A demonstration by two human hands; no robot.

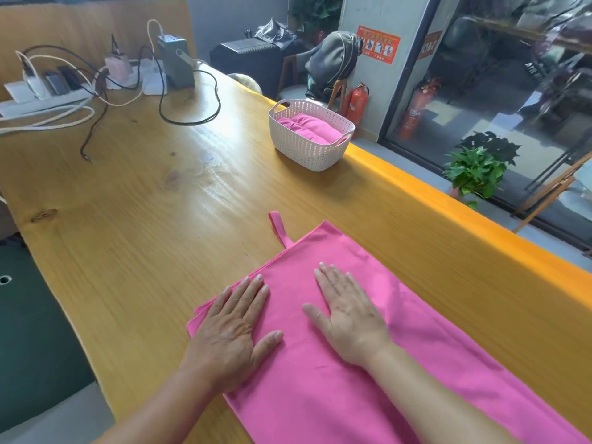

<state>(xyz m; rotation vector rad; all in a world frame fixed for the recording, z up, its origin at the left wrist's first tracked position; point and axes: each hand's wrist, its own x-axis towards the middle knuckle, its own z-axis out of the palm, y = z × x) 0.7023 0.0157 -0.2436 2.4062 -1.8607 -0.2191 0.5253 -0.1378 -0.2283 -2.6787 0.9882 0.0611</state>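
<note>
Pink towel [368, 395] spread flat on wooden tabletop [144, 235] at lower right of frame, left hand [229, 336] and right hand [349, 310] pressing it, fingers [256, 288] straight, white basket [309, 136] at upper centre

- Pink towel [416, 363]: thin, smooth cloth, folded flat with layered edges showing at its left corner; lies spread on the wooden desk [144, 235] near its right edge.
- Hanging loop [278, 227]: narrow pink strap at the far corner, lying flat on the desk.
</note>
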